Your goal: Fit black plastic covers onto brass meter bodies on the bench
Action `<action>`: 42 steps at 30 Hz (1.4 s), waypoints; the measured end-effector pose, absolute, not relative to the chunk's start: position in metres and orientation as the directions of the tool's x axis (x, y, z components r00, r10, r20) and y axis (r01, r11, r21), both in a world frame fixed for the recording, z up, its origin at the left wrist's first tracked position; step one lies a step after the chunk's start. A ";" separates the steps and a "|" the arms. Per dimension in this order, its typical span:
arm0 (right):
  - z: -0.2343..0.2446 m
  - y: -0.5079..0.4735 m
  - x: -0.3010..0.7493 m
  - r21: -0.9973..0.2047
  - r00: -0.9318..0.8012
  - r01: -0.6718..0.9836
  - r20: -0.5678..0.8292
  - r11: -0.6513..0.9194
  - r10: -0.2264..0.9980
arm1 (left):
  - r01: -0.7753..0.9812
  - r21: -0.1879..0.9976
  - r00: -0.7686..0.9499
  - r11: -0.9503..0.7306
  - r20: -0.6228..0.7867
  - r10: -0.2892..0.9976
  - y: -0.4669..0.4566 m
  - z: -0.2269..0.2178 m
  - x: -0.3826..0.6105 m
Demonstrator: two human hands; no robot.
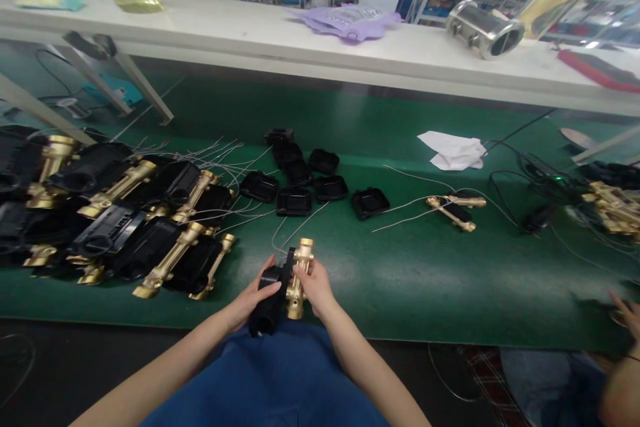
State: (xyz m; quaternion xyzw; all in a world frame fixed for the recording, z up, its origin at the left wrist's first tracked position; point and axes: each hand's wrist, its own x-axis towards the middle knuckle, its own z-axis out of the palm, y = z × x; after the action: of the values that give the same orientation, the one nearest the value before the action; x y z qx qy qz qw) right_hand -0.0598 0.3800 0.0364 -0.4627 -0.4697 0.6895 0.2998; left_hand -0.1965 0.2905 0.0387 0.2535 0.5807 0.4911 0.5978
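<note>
On the left of the bench (410, 297), at least seven brass pipes (170, 260) are lying among black cases (145, 247) that are crowding too closely for us to count. Next to them, seven shallow black covers (294, 201) are lying in a loose group, one of them sitting apart to the right, and one black block (280, 136) is resting behind. At the near edge, our left hand (255, 292) is slanting in, its fingers grasping one held case (265, 313); our right hand (319, 285) is angling in opposite, fingers and thumb gripping one held pipe (297, 297), which is pointing away from us close against the held case. Both our forearms are converging here. Farther right, two small pipes (473, 201) are lying before one white cloth (455, 152). At the far right, brass parts (617, 213) are heaping up, uncountable, and one co-worker's hand (631, 313) is showing, partly cut off.
</note>
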 end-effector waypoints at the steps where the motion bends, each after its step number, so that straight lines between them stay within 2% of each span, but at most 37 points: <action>1: 0.035 0.381 -0.062 -0.934 -0.391 0.040 -0.341 -0.354 0.855 | -0.269 0.881 -0.165 0.389 -0.440 0.882 0.290 0.034 -0.199; 9: 0.033 0.390 -0.074 -0.970 -0.386 0.146 -0.236 -0.194 0.892 | -0.456 0.822 -0.209 0.341 -0.471 0.857 0.304 0.051 -0.203; 16: 0.036 0.390 -0.076 -0.964 -0.332 0.191 -0.242 -0.186 0.912 | -0.319 0.875 -0.297 0.363 -0.456 0.839 0.308 0.057 -0.208; 19: 0.039 0.387 -0.075 -0.951 -0.341 0.243 -0.269 -0.192 0.901 | -0.360 0.851 -0.344 0.382 -0.502 0.794 0.313 0.062 -0.206; 22: 0.043 0.383 -0.076 -0.936 -0.348 0.214 -0.341 -0.280 0.873 | -0.418 0.809 -0.363 0.413 -0.566 0.740 0.319 0.072 -0.202; 27: 0.047 0.381 -0.081 -0.809 -0.379 0.080 -0.565 -0.582 0.733 | -0.443 0.785 -0.405 0.433 -0.606 0.684 0.326 0.085 -0.199; 34: 0.051 0.377 -0.084 -0.692 -0.369 0.044 -0.682 -0.721 0.632 | -0.395 0.753 -0.395 0.526 -0.656 0.643 0.335 0.084 -0.201; 38: 0.051 0.375 -0.085 -0.560 -0.365 0.007 -0.773 -0.829 0.519 | -0.371 0.722 -0.372 0.585 -0.692 0.618 0.340 0.104 -0.205; 40: 0.049 0.375 -0.086 -0.481 -0.345 -0.037 -0.817 -0.876 0.463 | -0.314 0.732 -0.337 0.605 -0.682 0.649 0.338 0.119 -0.206; 42: 0.048 0.374 -0.088 -0.406 -0.322 -0.088 -0.852 -0.909 0.412 | -0.107 0.787 -0.298 0.608 -0.608 0.736 0.335 0.132 -0.204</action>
State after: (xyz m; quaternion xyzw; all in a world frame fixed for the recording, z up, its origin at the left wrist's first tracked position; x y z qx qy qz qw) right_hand -0.0879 0.3738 0.0481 -0.5607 -0.1444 0.8002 0.1562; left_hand -0.2037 0.3349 0.1319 0.2219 0.7085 0.3833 0.5494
